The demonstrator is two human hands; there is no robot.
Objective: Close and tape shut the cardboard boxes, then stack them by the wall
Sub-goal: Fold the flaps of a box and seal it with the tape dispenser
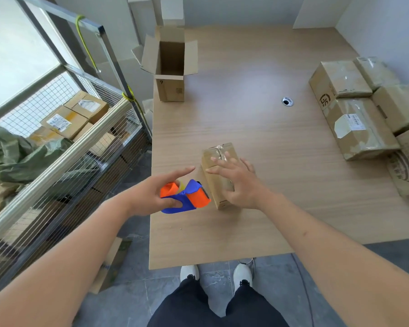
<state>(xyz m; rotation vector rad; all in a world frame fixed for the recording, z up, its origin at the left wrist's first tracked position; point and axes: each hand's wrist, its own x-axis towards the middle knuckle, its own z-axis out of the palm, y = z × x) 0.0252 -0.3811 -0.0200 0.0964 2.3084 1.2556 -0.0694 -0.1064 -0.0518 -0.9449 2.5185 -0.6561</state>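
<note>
A small closed cardboard box (216, 159) with clear tape along its top seam stands near the table's left front. My right hand (236, 180) lies over its near top with fingers spread and straight. Just left of the box, my left hand (156, 194) holds a blue and orange tape dispenser (187, 197), thumb round its handle, index finger stretched out. An open box (170, 74) with its flaps up stands at the table's far left. Several taped boxes (354, 119) are stacked at the right by the wall.
The wooden table (257, 128) has a round cable hole (287, 101) in its middle. A wire-mesh cart (64, 147) with parcels and a green sack stands to the left of the table. Flat cardboard lies on the floor by my feet.
</note>
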